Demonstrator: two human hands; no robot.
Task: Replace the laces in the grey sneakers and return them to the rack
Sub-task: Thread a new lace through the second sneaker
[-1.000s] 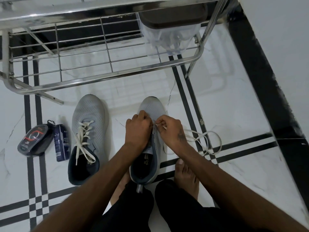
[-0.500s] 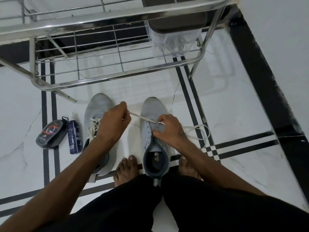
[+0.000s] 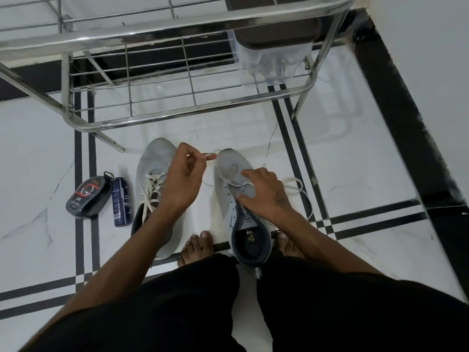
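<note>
White lace (image 3: 220, 171) end pulled farther forward, left hand (image 3: 183, 179) raised

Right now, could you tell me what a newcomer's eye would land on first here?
Two hands working a white lace at the right grey sneaker on the floor: the left hand pinches the lace end, the right hand presses the eyelets. The left grey sneaker lies beside it, before the steel rack.
</note>
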